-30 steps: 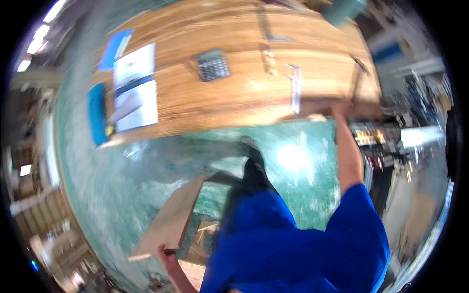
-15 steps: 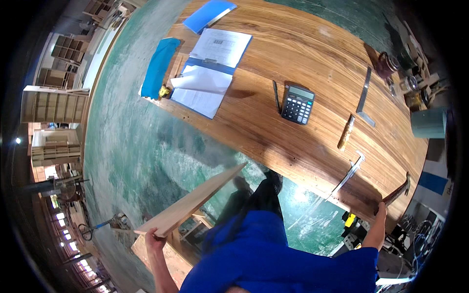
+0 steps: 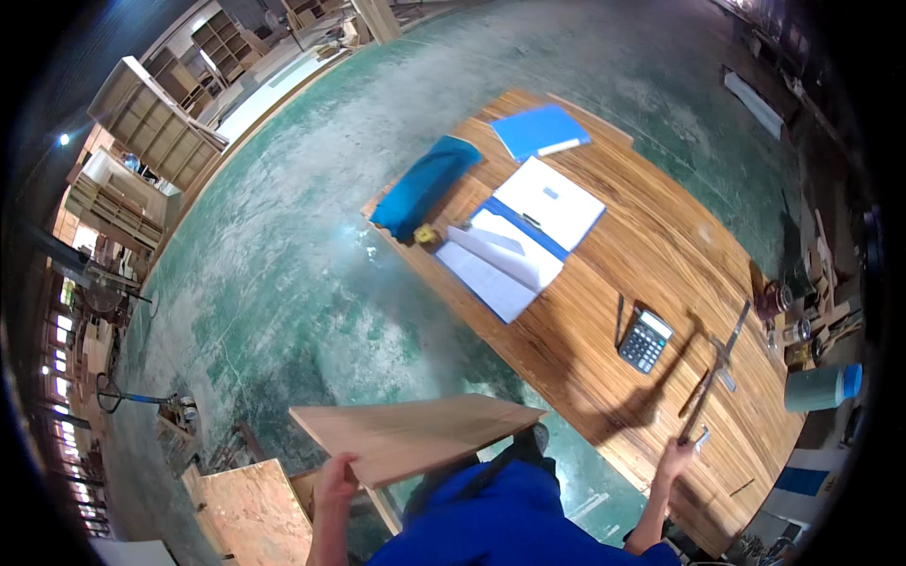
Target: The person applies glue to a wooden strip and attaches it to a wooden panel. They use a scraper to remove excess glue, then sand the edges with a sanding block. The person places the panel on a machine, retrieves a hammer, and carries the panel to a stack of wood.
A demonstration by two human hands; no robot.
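Note:
My left hand [image 3: 334,481] grips the near edge of a flat light wooden board [image 3: 415,434], holding it level above the green floor in front of my blue shirt. My right hand [image 3: 675,457] rests on the near edge of a long wooden workbench [image 3: 661,245], its fingers touching the end of a long metal ruler [image 3: 703,401]. A black calculator [image 3: 645,340] and a dark pen [image 3: 620,321] lie on the bench a little beyond that hand.
On the bench lie an open binder with white papers [image 3: 519,236], a blue folder [image 3: 540,132], a blue cloth bundle [image 3: 425,184] and a teal cup [image 3: 816,387]. A chipboard sheet [image 3: 250,509] stands at lower left. Wooden shelving units [image 3: 151,123] line the far left.
The view has swung so the bench now sits to the right. The board stays in my left hand and looks flatter. My right hand has moved from the bench edge to the ruler's end.

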